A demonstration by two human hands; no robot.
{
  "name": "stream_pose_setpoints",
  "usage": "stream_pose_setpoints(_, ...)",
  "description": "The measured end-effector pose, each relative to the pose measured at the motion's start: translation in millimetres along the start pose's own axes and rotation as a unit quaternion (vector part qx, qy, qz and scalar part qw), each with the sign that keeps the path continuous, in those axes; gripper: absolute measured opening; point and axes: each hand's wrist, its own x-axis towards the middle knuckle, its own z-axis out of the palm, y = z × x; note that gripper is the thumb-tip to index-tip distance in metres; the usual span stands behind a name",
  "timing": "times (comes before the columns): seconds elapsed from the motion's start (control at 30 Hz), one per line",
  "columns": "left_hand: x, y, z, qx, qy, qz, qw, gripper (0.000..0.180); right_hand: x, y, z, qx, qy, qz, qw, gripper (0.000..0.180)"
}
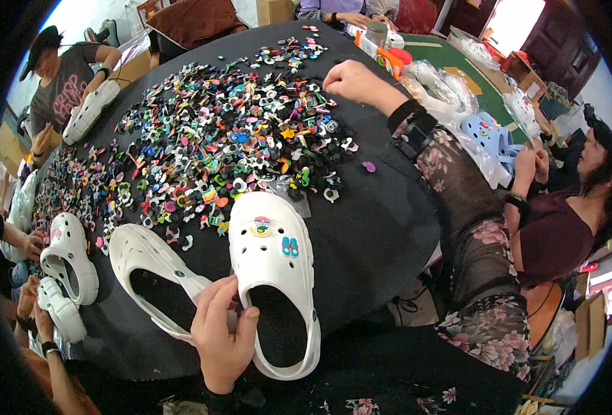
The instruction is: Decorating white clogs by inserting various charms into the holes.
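Note:
My left hand (223, 332) grips a white clog (271, 207) by the side rim of its foot opening, thumb inside and fingers outside. Two charms sit on the clog's toe: a round colourful one (261, 227) and a blue one with red (290, 247). Just left of it lies a second white clog (147, 249), its toe bare. A wide pile of small colourful shoe charms (237, 138) covers the black table (382, 228). Reaching far forward, my right hand (363, 84) is at the pile's right edge with its fingers curled together; whatever is between the fingertips is hidden.
A lone purple charm (368, 167) lies right of the pile. Other people work around the table, handling white clogs (91, 111) at left and a blue clog (486, 135) at right. An orange-and-white bottle (378, 55) and plastic bags (444, 90) stand at the back right.

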Motion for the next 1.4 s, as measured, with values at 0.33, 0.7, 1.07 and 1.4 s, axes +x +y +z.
stream_pose_setpoints(0.33, -2, -3, -4, -0.011, -0.008, 0.014, 1.000, 0.034, 10, 17, 72, -0.052, -0.009, -0.017, 0.998, 0.021)
stream_pose_setpoints(0.7, -1, -3, -2, 0.001, 0.000, 0.016, 1.000, 0.034, 11, 13, 77, -0.043, -0.019, -0.013, 0.999, 0.021)
stream_pose_setpoints(1.07, -4, -1, -2, -0.008, 0.007, 0.010, 1.000, 0.034, 1, -1, 82, -0.278, 0.071, -0.011, 0.958, 0.018)
stream_pose_setpoints(1.4, -4, -2, -7, -0.003, -0.002, 0.012, 1.000, 0.035, -24, -61, 23, 0.359, -0.048, 0.209, 0.908, 0.020)
